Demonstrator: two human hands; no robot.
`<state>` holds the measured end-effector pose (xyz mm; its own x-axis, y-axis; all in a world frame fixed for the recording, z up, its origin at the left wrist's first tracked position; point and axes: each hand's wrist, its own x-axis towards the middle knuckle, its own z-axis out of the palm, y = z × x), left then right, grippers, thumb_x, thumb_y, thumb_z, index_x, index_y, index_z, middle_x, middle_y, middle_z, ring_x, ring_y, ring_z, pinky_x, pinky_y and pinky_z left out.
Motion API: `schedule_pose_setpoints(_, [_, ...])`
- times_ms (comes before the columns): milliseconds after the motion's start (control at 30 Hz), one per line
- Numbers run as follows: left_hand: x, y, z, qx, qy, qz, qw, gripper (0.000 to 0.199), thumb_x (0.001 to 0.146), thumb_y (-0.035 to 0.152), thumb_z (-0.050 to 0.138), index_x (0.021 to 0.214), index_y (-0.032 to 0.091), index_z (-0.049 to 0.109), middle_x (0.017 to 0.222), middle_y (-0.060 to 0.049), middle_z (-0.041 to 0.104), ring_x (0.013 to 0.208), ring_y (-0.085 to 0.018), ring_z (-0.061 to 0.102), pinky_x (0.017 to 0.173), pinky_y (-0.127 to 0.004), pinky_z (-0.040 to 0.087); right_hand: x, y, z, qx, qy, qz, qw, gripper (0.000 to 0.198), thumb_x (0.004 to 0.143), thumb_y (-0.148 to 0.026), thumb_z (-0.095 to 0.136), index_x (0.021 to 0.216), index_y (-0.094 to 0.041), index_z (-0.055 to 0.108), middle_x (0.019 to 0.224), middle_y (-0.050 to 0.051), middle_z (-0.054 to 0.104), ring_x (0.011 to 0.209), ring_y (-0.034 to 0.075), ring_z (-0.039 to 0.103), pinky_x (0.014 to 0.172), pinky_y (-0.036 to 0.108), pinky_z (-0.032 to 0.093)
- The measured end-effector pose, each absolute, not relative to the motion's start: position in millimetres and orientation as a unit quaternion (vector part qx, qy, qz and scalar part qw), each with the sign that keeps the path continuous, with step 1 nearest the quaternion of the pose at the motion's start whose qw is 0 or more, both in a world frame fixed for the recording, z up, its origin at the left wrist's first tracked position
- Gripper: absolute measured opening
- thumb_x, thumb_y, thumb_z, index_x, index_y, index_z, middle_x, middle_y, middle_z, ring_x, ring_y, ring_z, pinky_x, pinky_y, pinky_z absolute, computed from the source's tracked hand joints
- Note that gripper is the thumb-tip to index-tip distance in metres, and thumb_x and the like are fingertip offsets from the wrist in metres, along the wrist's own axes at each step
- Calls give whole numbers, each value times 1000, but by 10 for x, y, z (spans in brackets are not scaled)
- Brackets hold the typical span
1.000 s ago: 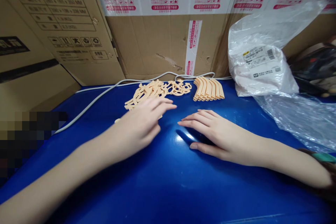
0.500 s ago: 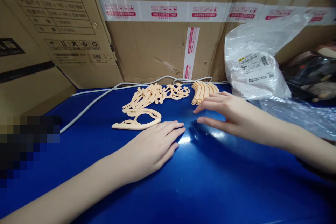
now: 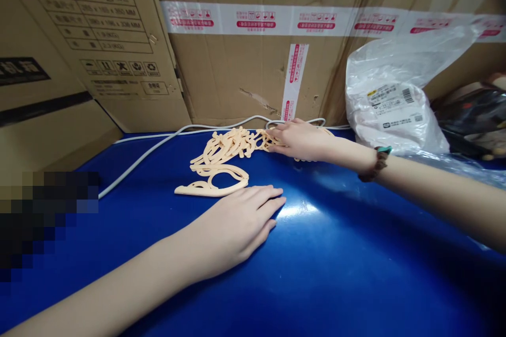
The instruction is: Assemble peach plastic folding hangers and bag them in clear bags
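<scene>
My left hand point(image 3: 249, 224) lies flat on the blue tabletop with its fingers stretched out and nothing in it. Just beyond it rests a beige plastic piece point(image 3: 211, 188), which looks like a folded clothes hanger, close to the back of the hand. My right hand point(image 3: 302, 139) reaches over a heap of beige hook-shaped parts point(image 3: 261, 139), its fingers extended onto the heap's right end. Left of these, more beige hanger arms point(image 3: 229, 146) are piled loosely. A stack of curved beige parts is mostly hidden beneath my right hand and wrist.
Cardboard boxes point(image 3: 233, 73) stand along the back and left. A white cable point(image 3: 142, 166) runs along the rear edge and down the left. At the right is a clear plastic bag point(image 3: 395, 110) with a label. The blue table point(image 3: 300, 284) spreads in front.
My right hand has moved forward and left, from beside the stack of curved parts to over the hook-shaped parts. My left hand stays in place; the view has shifted slightly.
</scene>
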<state>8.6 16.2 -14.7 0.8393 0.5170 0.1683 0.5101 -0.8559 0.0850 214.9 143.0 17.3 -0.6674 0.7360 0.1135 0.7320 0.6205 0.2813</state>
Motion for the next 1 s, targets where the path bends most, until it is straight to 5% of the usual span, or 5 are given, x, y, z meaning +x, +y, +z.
schedule_pose_setpoints(200, [76, 162, -152, 960, 265, 93, 15, 41, 102, 23, 34, 135, 8, 55, 140, -17, 57, 129, -29, 54, 107, -45, 45, 2078, 1412, 202, 405, 904, 140, 3, 38, 100, -33, 39, 110, -12, 69, 106, 14, 70, 97, 25, 65, 84, 35, 42])
schedule_pose_setpoints(567, [63, 162, -161, 959, 265, 96, 13, 41, 102, 23, 34, 135, 9, 55, 140, -15, 57, 128, -29, 54, 107, -45, 45, 2160, 1463, 197, 462, 882, 87, -45, 28, 92, -22, 48, 111, -18, 69, 104, 10, 74, 91, 25, 69, 77, 32, 44])
schedule_pose_setpoints(1000, [56, 169, -167, 959, 262, 106, 16, 41, 102, 21, 35, 135, 7, 55, 140, -16, 57, 128, -29, 54, 106, -46, 46, 2147, 1556, 293, 481, 851, -34, -207, 24, 83, -13, 61, 108, -16, 63, 90, 5, 73, 83, 17, 67, 75, 28, 47])
